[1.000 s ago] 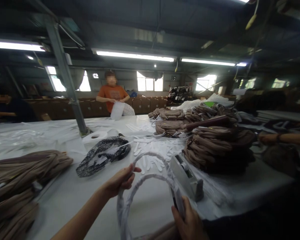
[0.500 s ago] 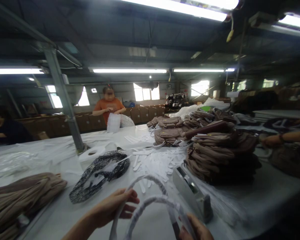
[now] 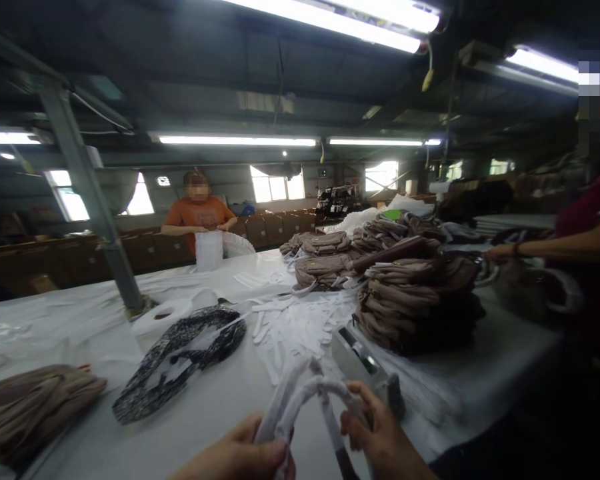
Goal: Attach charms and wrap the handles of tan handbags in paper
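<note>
1. Wrapped handles [image 3: 283,393]: 2 curved, pale-covered loops, arched between the left hand [image 3: 250,457] and the right hand [image 3: 375,430], above the white table [image 3: 215,413]. A dark section [image 3: 345,461] shows on the farther loop, just left of the right hand.
2. Left hand: closed, thumb uppermost, gripping the handles at their left side.
3. Right hand: fingers bent and spread, touching the right side of the nearer loop; whether it grips firmly cannot be told.
4. Tape dispenser [image 3: 357,357]: grey, on the table just beyond the right hand. Clear plastic [image 3: 430,387] lies to its right.
5. White strips [image 3: 295,327]: loosely scattered, beyond both hands.
6. Patterned bundle [image 3: 145,393]: black and white, beyond and left of the left hand; a white roll [image 3: 145,320] lies behind it.
7. Brown fabric items [image 3: 35,407]: well left of the left hand, near the table edge.
8. Stacked brown bags [image 3: 405,307]: piled beyond the right hand, behind the dispenser.
9. Person in orange [image 3: 200,213]: across the table from the left hand, holding white sheeting [image 3: 209,250].
10. Person in dark red [image 3: 590,200]: far right of the right hand, 1 arm reaching toward the bags.
</note>
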Action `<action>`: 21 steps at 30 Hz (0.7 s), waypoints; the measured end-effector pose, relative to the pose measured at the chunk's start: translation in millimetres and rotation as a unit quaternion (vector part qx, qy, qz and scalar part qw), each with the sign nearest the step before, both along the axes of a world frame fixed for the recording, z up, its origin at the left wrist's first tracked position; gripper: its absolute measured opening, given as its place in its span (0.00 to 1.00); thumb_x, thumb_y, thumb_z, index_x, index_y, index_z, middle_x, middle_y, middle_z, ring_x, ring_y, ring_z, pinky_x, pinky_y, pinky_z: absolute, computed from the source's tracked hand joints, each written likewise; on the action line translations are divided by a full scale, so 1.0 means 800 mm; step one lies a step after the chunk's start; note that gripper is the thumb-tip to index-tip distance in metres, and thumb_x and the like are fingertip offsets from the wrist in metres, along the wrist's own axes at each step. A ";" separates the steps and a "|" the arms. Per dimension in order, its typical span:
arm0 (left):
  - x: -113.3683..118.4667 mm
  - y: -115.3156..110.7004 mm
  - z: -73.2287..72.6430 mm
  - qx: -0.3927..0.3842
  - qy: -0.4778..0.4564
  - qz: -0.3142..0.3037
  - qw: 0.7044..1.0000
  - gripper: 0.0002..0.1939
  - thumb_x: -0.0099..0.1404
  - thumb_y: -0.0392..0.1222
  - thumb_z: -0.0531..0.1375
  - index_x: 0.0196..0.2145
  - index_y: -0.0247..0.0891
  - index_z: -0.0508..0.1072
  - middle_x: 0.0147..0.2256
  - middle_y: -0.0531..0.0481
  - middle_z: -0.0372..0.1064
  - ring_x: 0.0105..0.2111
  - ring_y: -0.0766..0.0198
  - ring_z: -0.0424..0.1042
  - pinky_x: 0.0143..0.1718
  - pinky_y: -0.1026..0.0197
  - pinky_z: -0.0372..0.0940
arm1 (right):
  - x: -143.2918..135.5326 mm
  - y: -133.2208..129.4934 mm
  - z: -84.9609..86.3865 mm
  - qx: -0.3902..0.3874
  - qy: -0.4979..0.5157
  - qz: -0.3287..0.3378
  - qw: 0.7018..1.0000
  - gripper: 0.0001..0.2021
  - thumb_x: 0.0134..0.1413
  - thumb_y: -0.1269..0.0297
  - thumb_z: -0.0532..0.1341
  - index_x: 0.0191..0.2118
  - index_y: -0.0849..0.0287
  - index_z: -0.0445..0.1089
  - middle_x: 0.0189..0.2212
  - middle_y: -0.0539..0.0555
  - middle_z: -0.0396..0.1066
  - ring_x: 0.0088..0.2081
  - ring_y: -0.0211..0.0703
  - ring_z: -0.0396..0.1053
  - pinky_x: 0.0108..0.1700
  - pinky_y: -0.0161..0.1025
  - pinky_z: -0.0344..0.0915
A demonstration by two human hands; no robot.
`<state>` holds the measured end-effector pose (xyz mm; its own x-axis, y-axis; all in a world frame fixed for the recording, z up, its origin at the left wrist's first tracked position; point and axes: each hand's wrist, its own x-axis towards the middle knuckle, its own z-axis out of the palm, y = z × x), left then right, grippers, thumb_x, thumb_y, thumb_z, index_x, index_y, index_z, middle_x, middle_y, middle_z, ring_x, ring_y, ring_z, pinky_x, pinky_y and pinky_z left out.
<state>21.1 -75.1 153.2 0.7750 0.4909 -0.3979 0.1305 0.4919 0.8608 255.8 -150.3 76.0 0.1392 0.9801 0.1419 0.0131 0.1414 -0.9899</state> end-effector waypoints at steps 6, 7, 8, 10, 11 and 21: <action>0.006 0.011 0.004 -0.004 0.021 0.003 1.000 0.15 0.53 0.48 0.65 0.30 0.40 0.64 0.15 0.58 0.61 0.10 0.76 0.51 0.13 0.71 0.46 | 0.031 0.003 0.079 0.058 -0.121 0.057 0.989 0.26 0.54 0.48 0.57 0.52 0.61 0.64 0.48 0.61 0.69 0.50 0.49 0.66 0.51 0.45 0.62; 0.009 0.010 0.006 -0.001 0.022 -0.008 1.000 0.15 0.53 0.48 0.65 0.31 0.39 0.64 0.15 0.59 0.60 0.10 0.77 0.50 0.12 0.71 0.43 | 0.027 0.008 0.093 0.061 -0.143 0.079 0.985 0.25 0.54 0.48 0.57 0.52 0.61 0.65 0.47 0.60 0.69 0.48 0.49 0.67 0.49 0.44 0.63; 0.012 0.008 0.008 0.004 0.023 -0.018 1.000 0.16 0.52 0.48 0.66 0.32 0.39 0.64 0.15 0.59 0.60 0.10 0.77 0.49 0.12 0.71 0.41 | 0.020 0.013 0.107 0.061 -0.160 0.105 0.979 0.24 0.54 0.49 0.58 0.51 0.60 0.65 0.44 0.59 0.71 0.45 0.47 0.69 0.46 0.41 0.65; 0.018 0.004 0.014 0.017 0.017 -0.026 0.999 0.18 0.51 0.49 0.66 0.34 0.38 0.64 0.14 0.60 0.58 0.10 0.77 0.49 0.12 0.71 0.39 | 0.002 0.022 0.130 0.049 -0.176 0.162 0.970 0.23 0.53 0.49 0.58 0.49 0.61 0.67 0.37 0.56 0.73 0.35 0.41 0.70 0.36 0.35 0.66; 0.020 0.003 0.017 0.024 0.014 -0.023 0.999 0.20 0.51 0.50 0.67 0.35 0.38 0.64 0.14 0.61 0.58 0.10 0.77 0.48 0.12 0.71 0.39 | -0.005 0.025 0.139 0.043 -0.177 0.183 0.966 0.21 0.53 0.49 0.58 0.46 0.61 0.69 0.33 0.54 0.73 0.30 0.38 0.68 0.32 0.33 0.64; -0.025 0.032 0.029 0.125 0.067 0.063 0.988 0.23 0.53 0.57 0.64 0.35 0.36 0.66 0.12 0.63 0.54 0.10 0.78 0.45 0.10 0.72 0.39 | 0.013 0.005 0.056 -0.058 -0.205 0.094 0.972 0.10 0.41 0.69 0.65 0.35 0.60 0.75 0.22 0.46 0.70 0.25 0.35 0.65 0.27 0.29 0.57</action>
<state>1.4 -49.8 176.7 0.6499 0.6762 -0.3470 0.2019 0.2866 0.9365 265.9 -146.6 120.7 -0.0890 0.9954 0.0353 0.3951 0.0679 -0.9161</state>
